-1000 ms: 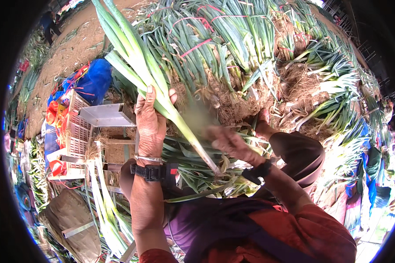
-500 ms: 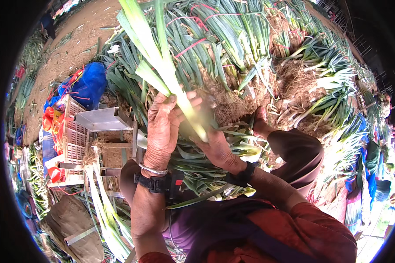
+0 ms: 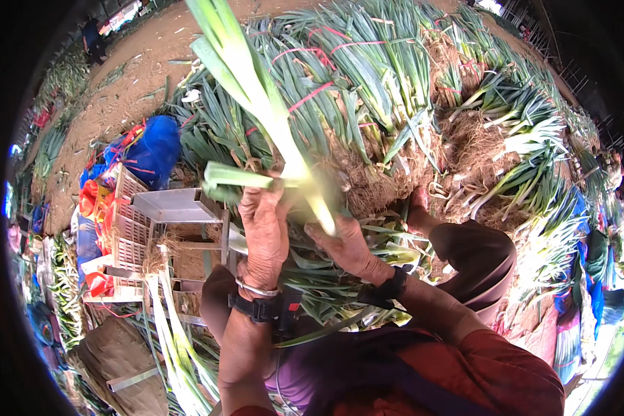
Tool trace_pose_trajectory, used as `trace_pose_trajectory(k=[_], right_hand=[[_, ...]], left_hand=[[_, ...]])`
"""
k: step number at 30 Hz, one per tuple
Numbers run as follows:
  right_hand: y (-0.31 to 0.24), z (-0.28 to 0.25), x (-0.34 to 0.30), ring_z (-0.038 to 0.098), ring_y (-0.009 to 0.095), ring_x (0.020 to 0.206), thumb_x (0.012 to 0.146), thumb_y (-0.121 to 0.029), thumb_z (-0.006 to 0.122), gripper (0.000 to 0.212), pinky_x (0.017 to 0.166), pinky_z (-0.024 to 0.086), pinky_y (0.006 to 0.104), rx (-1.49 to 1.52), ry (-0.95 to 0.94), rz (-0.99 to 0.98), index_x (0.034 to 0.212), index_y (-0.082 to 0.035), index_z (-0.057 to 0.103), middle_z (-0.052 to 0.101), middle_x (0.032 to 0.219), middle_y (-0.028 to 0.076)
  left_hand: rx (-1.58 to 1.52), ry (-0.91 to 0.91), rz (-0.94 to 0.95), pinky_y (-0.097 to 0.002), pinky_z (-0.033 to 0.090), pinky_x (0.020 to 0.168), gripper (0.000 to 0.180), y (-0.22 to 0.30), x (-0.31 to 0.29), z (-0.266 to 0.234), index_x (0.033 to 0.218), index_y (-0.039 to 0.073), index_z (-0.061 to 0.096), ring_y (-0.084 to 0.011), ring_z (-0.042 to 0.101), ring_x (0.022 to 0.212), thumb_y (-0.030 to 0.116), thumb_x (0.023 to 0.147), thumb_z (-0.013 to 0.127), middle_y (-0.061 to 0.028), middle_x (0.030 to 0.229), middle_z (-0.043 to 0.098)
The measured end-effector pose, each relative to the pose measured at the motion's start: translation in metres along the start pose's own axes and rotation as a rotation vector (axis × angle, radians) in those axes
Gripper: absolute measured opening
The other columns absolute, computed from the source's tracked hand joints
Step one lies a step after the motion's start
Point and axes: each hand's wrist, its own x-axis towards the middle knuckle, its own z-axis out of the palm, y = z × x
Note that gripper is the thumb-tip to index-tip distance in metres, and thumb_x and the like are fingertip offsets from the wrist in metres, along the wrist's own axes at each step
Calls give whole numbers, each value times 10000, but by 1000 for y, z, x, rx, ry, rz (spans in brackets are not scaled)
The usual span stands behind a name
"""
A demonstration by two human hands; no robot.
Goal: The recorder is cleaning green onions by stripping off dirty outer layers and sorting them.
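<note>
The step in hand appeared to be stripping an outer leaf from a leek (image 3: 270, 125), which slanted in the air to the right of the plastic crate (image 3: 130, 251). The left hand (image 3: 263, 215) pinched a cut-ended side leaf (image 3: 236, 176) where it stuck out across the stalk. The right hand (image 3: 345, 244), farther right of the crate, met the stalk's pale lower end; blur hid its fingertips, so whether they had closed round it could not be told. The next move seemed to call for steadying that end while the leaf was drawn away without snapping the shaft. Orange-red plastic (image 3: 97, 200) showed along the crate's left side, though whether it lay inside or merely against the wall was unclear. A blue mesh sack (image 3: 156, 147) bulged just beyond the crate, its contents indistinct. On the crate's near right lay a few pale, rooted leeks (image 3: 173, 336), while bundles of leeks (image 3: 367, 73) with pinkish-red ties spread well to its right and beyond.
</note>
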Motion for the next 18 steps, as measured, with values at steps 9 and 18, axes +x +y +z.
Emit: trace_pose_trajectory(k=[9, 18], right_hand=[[9, -11, 7, 609, 293, 637, 834, -76, 635, 186, 577, 486, 339, -313, 159, -395, 960, 18, 535, 606, 755, 168], [49, 5, -12, 645, 249, 682, 831, -258, 666, 373, 584, 495, 385, -25, -298, -135, 1055, 12, 540, 642, 796, 159]], left_hand=[[1897, -310, 345, -259, 484, 462, 311, 16, 8, -48, 896, 53, 612, -163, 632, 576, 364, 878, 610, -70, 668, 635], [145, 239, -192, -255, 386, 517, 438, 15, 22, 4, 1042, 50, 568, -88, 417, 551, 466, 923, 505, 11, 678, 447]])
